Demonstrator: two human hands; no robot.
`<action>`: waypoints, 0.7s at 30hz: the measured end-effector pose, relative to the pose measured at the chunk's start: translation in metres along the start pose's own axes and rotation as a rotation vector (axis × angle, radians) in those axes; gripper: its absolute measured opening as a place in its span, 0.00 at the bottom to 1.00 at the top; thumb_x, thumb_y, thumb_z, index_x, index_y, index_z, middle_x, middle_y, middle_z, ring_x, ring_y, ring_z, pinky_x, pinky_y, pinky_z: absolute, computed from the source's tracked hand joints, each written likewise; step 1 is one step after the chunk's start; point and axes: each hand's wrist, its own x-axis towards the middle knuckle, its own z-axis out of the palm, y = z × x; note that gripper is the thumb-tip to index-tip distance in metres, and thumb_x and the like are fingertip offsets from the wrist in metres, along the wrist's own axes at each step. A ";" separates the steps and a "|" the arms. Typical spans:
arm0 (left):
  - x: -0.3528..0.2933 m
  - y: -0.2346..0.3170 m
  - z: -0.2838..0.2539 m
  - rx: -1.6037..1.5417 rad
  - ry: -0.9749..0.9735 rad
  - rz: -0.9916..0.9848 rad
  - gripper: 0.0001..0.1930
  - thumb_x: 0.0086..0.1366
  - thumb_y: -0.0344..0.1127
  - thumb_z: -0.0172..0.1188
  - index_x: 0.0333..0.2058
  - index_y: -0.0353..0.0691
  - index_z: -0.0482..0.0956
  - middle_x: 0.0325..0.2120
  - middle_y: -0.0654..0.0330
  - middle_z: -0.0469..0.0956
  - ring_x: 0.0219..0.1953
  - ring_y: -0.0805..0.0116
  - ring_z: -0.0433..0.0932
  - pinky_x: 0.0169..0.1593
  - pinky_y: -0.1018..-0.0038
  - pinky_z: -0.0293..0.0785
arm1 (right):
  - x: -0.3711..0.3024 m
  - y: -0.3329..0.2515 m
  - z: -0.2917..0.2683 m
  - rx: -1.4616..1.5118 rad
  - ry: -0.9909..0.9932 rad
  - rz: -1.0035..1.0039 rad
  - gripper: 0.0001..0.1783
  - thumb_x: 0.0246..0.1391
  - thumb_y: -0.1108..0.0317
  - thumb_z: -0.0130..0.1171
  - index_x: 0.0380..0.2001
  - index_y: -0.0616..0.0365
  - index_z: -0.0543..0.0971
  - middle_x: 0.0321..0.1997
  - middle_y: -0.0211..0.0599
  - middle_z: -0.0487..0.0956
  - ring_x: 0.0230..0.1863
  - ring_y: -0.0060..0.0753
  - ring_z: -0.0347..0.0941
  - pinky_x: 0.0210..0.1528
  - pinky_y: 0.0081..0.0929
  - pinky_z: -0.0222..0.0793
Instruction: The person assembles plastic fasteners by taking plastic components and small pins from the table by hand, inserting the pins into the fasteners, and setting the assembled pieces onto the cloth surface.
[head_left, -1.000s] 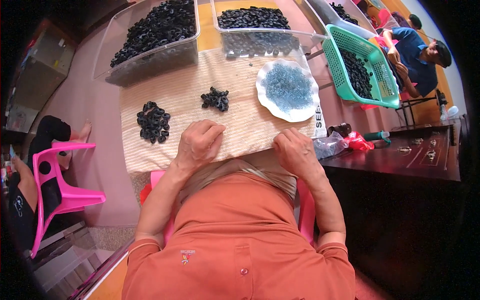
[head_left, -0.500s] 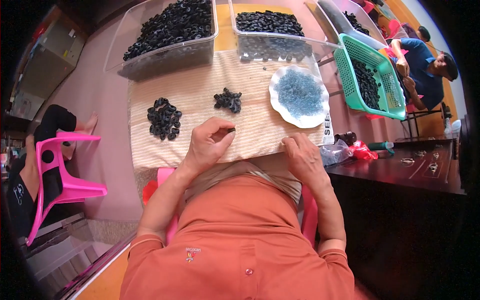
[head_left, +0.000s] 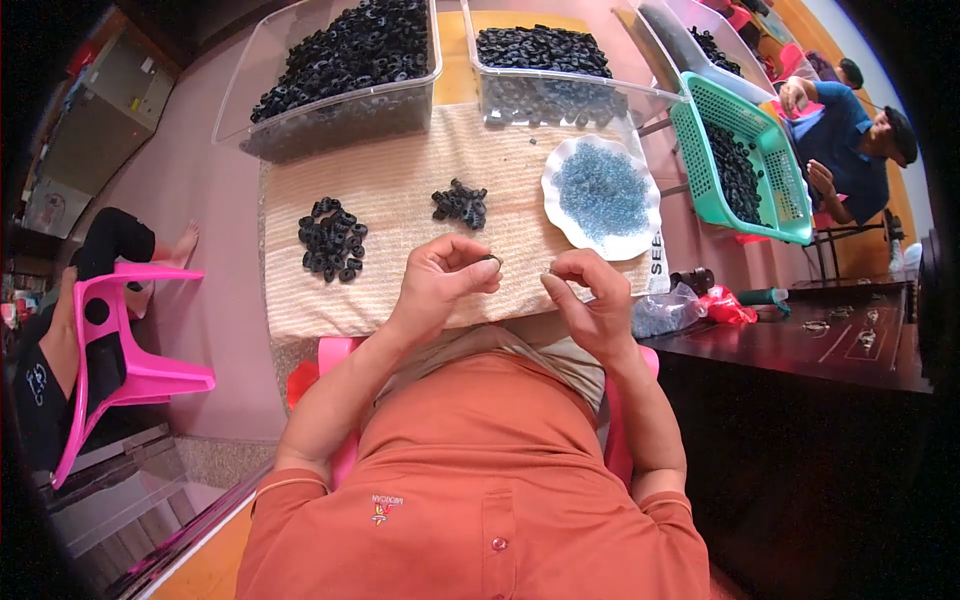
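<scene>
My left hand (head_left: 438,290) pinches a small dark ring-like part (head_left: 493,259) between thumb and forefinger, just above the cloth's near edge. Facing it, my right hand (head_left: 592,300) has thumb and forefinger nearly together; anything between them is too small to make out. A gap separates the two hands. Beyond them lie a small heap of black ring-like parts (head_left: 460,205) and, to the left, a wider heap of similar black parts (head_left: 333,240). A scalloped white plate (head_left: 636,246) at the right carries many tiny clear-blue pieces (head_left: 602,190).
Two clear plastic bins (head_left: 350,108) (head_left: 540,72) full of black parts stand behind the striped cloth (head_left: 385,180). A green basket (head_left: 690,170) is at the right, near a co-worker in blue (head_left: 850,150). A dark cabinet (head_left: 760,345) stands right; a pink stool (head_left: 130,350) left.
My right hand has lifted from the cloth's edge and curled its fingertips toward the left hand. My left hand has shifted slightly right with the ring-like part. The co-worker's hands have moved apart.
</scene>
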 end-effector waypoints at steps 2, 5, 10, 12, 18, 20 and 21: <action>0.002 0.001 0.007 -0.113 -0.017 -0.034 0.10 0.69 0.26 0.67 0.47 0.38 0.82 0.39 0.58 0.86 0.39 0.69 0.86 0.46 0.70 0.87 | 0.002 -0.002 0.009 0.150 0.038 0.082 0.07 0.56 0.78 0.70 0.36 0.64 0.81 0.35 0.41 0.81 0.35 0.32 0.81 0.39 0.26 0.77; 0.000 0.008 0.019 -0.279 -0.018 -0.108 0.09 0.69 0.27 0.67 0.47 0.36 0.81 0.38 0.59 0.86 0.39 0.70 0.86 0.48 0.72 0.86 | 0.004 0.001 0.020 0.280 0.050 0.078 0.07 0.57 0.79 0.69 0.37 0.65 0.81 0.35 0.37 0.81 0.36 0.25 0.79 0.39 0.22 0.76; -0.002 0.005 0.020 -0.352 -0.027 -0.197 0.08 0.70 0.27 0.66 0.46 0.40 0.82 0.39 0.61 0.85 0.40 0.70 0.86 0.48 0.73 0.86 | 0.002 0.000 0.032 0.334 0.053 0.070 0.08 0.57 0.79 0.69 0.38 0.64 0.80 0.37 0.35 0.80 0.36 0.22 0.76 0.39 0.19 0.74; -0.002 0.003 0.020 -0.371 -0.021 -0.209 0.07 0.70 0.28 0.66 0.46 0.40 0.82 0.39 0.61 0.85 0.40 0.71 0.86 0.48 0.73 0.86 | 0.000 0.001 0.034 0.352 0.080 0.072 0.07 0.56 0.79 0.70 0.36 0.65 0.81 0.36 0.38 0.81 0.36 0.25 0.79 0.39 0.22 0.76; -0.003 0.002 0.020 -0.400 -0.029 -0.241 0.06 0.70 0.28 0.66 0.43 0.41 0.80 0.38 0.62 0.85 0.41 0.73 0.85 0.47 0.74 0.86 | -0.005 0.013 0.046 0.271 0.113 -0.100 0.09 0.57 0.81 0.70 0.39 0.65 0.80 0.39 0.34 0.79 0.37 0.20 0.74 0.36 0.16 0.69; -0.004 0.001 0.018 -0.392 -0.024 -0.247 0.05 0.70 0.28 0.66 0.43 0.41 0.80 0.39 0.62 0.85 0.41 0.73 0.85 0.47 0.74 0.86 | -0.005 0.009 0.049 0.380 0.130 -0.017 0.10 0.56 0.82 0.70 0.40 0.65 0.80 0.39 0.35 0.79 0.37 0.20 0.74 0.36 0.16 0.69; -0.004 0.001 0.019 -0.398 -0.024 -0.259 0.05 0.70 0.28 0.66 0.42 0.41 0.80 0.39 0.62 0.85 0.41 0.73 0.85 0.47 0.74 0.86 | -0.007 0.010 0.049 0.379 0.127 -0.019 0.10 0.56 0.82 0.70 0.40 0.65 0.80 0.39 0.35 0.79 0.37 0.20 0.74 0.36 0.16 0.69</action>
